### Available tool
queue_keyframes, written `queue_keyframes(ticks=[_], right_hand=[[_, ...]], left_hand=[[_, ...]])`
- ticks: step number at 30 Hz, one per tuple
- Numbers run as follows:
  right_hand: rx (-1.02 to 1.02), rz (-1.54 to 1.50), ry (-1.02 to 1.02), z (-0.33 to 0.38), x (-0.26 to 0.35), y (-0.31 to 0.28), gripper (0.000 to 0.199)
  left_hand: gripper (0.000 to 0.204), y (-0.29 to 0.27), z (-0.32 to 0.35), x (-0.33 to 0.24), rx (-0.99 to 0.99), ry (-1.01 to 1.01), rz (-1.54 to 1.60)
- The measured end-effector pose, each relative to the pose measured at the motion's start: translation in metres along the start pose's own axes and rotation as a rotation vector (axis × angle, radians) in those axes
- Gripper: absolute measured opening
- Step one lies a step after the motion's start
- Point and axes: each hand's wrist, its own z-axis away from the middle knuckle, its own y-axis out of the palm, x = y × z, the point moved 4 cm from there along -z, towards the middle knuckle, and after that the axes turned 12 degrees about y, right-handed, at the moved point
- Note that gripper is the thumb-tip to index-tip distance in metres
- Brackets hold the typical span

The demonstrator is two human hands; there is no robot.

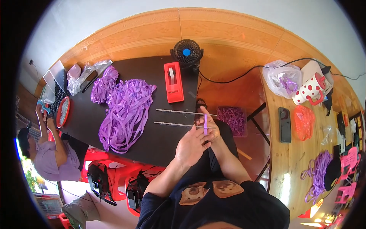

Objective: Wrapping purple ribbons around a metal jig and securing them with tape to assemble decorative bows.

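My left hand (190,147) and my right hand (209,124) meet over the right edge of the black table (152,141). Between them they pinch a short purple ribbon strip (205,124) that stands upright. Two thin metal rods (179,118) stick out from the table edge just left of my fingers. A big heap of purple ribbon (127,112) lies on the table to the left. A red tape dispenser (173,82) stands beyond the rods.
A small black fan (187,52) stands at the table's far end. A clear box of purple pieces (233,120) sits on the floor to the right. A wooden bench (297,152) carries a phone (284,124), bags and a dotted mug (310,89). Another person (49,152) sits at left.
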Motion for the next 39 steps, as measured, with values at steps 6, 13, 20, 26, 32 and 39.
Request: queue_keyframes(ticks=[6,13,20,26,32,39], right_hand=[[0.053,-0.088,0.129,0.008,0.003,-0.004,0.059],[-0.009,0.138,0.196,0.024,0.036,0.042,0.07],[-0.127,0.115,0.224,0.014,0.038,0.038,0.043],[-0.071,0.014,0.11,0.032,0.055,0.034,0.046],[-0.426,0.22,-0.036,0.066,0.126,-0.001,0.036],[-0.995,1.373,-0.24,0.074,0.174,-0.146,0.03]], left_hand=[[0.062,-0.004,-0.002,0.002,0.017,0.003,0.015],[0.055,0.0,0.001,0.001,-0.037,0.007,-0.044],[0.04,0.024,0.03,0.002,0.134,0.003,-0.163],[0.03,0.029,0.07,-0.047,0.224,0.138,-0.504],[0.013,-0.016,0.054,-0.142,-0.177,0.921,-1.551],[0.018,-0.044,-0.011,-0.186,-0.559,0.678,-2.474]])
